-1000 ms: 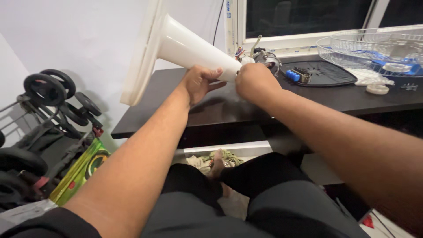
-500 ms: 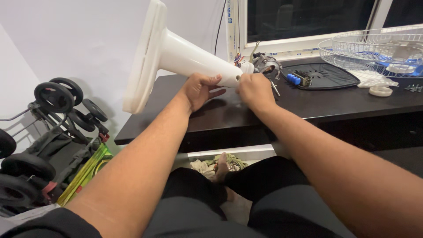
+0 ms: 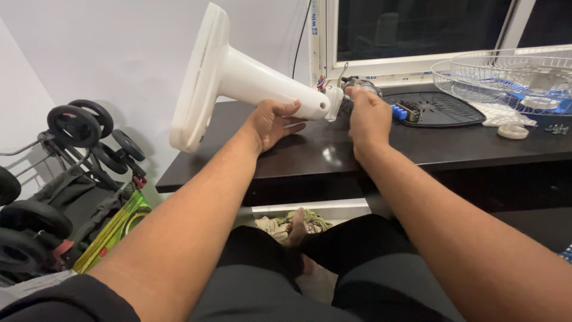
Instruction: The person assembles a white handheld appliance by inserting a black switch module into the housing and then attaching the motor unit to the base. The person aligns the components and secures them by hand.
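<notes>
White plastic, the fan stand (image 3: 238, 77) is lying tilted over the dark tabletop (image 3: 453, 149), its round base raised toward the wall. My left hand (image 3: 271, 122) is wrapping around its neck from below; my right hand (image 3: 369, 116) is closing on the motor (image 3: 357, 86) at its end.

Fan stand (image 3: 238, 74): white plastic, smooth, glossy. Motor (image 3: 357, 86): bare metal, probably, partly hidden. Desk (image 3: 465, 146): dark wood-look top, satin sheen. Fan grille (image 3: 506, 74): thin white wire. Trousers (image 3: 381, 268): black matt cloth.
</notes>
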